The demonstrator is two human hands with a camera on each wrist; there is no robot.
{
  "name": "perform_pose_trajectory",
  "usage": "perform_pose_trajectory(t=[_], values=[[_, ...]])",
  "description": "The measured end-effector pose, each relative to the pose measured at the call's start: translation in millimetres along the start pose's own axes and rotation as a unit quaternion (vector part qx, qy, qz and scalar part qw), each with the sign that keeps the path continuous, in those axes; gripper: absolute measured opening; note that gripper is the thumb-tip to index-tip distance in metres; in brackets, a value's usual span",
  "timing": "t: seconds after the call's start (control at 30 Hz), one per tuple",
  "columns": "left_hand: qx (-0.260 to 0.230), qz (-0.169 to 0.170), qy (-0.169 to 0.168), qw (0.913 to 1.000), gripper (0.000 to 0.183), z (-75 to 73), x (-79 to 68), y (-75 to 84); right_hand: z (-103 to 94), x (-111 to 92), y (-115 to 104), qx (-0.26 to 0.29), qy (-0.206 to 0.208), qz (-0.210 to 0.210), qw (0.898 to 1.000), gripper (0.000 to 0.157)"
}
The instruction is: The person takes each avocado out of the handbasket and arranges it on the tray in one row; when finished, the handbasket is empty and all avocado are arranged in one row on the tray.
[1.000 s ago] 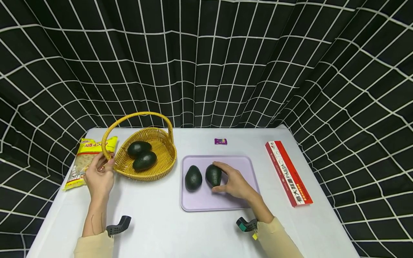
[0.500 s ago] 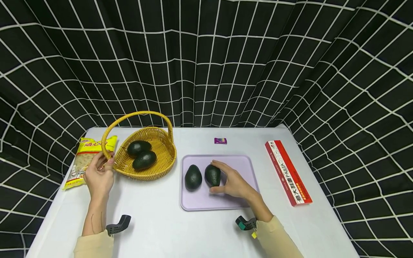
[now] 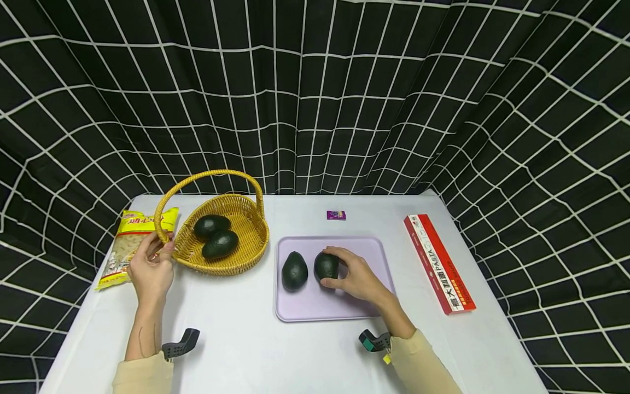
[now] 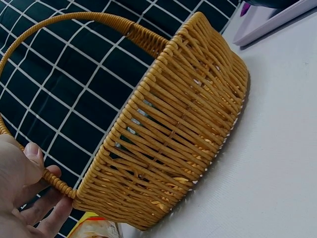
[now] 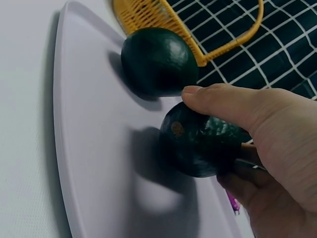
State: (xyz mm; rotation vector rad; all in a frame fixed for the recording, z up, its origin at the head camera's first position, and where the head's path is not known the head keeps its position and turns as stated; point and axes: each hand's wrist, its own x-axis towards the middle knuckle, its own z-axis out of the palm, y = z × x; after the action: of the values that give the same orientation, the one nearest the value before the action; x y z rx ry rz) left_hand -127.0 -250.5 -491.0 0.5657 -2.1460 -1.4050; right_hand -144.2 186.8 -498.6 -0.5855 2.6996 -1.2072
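Note:
My left hand (image 3: pixel 152 271) grips the arched handle of a yellow wicker basket (image 3: pixel 251 249) near its left end, thumb and fingers around the handle in the left wrist view. Two dark green avocados (image 3: pixel 220 244) lie together inside the basket. Over a pale lilac tray (image 3: pixel 334 309), my right hand (image 3: pixel 358 278) holds another avocado (image 5: pixel 198 144) between thumb and fingers. The right wrist view shows this avocado's stem-end spot and its shadow on the tray. Just left of it a further avocado (image 3: pixel 295 272) rests on the tray, untouched.
A yellow bag of dry food (image 3: pixel 125 254) lies behind my left hand. Past the tray's far edge is a small purple packet (image 3: pixel 336 215). A long red pasta box (image 3: pixel 439 264) lies at the right. Black grid-patterned cloth (image 3: pixel 305 109) hangs behind the white table (image 3: pixel 241 328).
The right thumb has moved up along the avocado, and the avocado has tipped and shifted slightly within the right hand's grip. The left hand and basket have stayed in place.

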Motion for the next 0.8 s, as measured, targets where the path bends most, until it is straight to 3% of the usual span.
perform_pose_trajectory(t=[0.5, 0.8], values=[[0.014, -0.004, 0.002, 0.9999, 0.040, 0.7, -1.8, 1.4, 2.3, 0.7, 0.3, -0.008, 0.001, -0.007, 1.000, 0.074], [0.008, -0.004, 0.001, 1.0000, 0.039, 0.5, -1.3, 1.2, 2.2, -1.7, -0.3, 0.009, 0.018, 0.024, 0.999, 0.068]])
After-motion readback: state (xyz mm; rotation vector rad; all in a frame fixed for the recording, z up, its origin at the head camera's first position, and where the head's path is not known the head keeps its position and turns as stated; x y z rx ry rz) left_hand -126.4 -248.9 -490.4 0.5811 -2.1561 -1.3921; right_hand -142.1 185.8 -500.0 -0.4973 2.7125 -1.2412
